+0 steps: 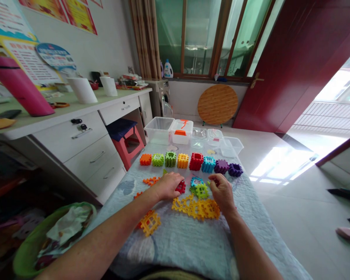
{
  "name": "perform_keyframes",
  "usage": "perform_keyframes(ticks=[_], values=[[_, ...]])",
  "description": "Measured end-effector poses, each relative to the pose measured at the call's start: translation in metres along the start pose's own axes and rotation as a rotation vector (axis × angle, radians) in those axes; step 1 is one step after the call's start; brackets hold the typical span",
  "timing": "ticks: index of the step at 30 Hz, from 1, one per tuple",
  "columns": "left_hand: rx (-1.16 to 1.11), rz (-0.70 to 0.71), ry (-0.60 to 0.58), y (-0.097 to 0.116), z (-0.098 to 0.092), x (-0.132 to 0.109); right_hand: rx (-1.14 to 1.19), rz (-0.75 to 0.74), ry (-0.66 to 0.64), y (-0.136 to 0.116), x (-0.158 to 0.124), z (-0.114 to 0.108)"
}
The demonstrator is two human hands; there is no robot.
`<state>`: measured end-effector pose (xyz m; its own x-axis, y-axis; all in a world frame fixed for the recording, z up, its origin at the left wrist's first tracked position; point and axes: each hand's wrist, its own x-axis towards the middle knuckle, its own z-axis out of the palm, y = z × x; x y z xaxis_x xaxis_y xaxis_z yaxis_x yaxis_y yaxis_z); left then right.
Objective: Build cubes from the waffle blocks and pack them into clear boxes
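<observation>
In the head view, your left hand [169, 186] has its grip pinched on a red plastic grid tile [181, 188] mid-surface, probably to keep it within reach. Your right hand [221, 190] curls beside a green plastic grid tile [202, 191], and its grip cannot be told. A row of coloured plastic cubes [189, 160] guards the far edge. The quilted surface [186, 241] is open toward the near edge.
</observation>
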<state>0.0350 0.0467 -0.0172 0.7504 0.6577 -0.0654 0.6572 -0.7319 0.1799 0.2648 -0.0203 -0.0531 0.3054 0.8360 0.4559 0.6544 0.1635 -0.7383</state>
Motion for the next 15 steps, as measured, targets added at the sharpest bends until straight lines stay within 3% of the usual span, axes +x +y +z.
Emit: perform_keyframes(ticks=[3,7,11,15], values=[[0.023,0.002,-0.003,0.0,0.001,0.003,0.01,-0.004,0.003,-0.001,0.0,0.0],[0.027,0.07,0.082,0.004,-0.005,0.004,0.019,-0.001,0.003,0.0,0.0,0.0],[-0.032,0.171,0.231,0.009,-0.028,0.011,0.007,-0.007,-0.006,0.001,0.001,0.0],[-0.034,0.182,0.364,0.012,-0.059,0.039,0.011,-0.004,-0.008,0.001,0.0,0.0]])
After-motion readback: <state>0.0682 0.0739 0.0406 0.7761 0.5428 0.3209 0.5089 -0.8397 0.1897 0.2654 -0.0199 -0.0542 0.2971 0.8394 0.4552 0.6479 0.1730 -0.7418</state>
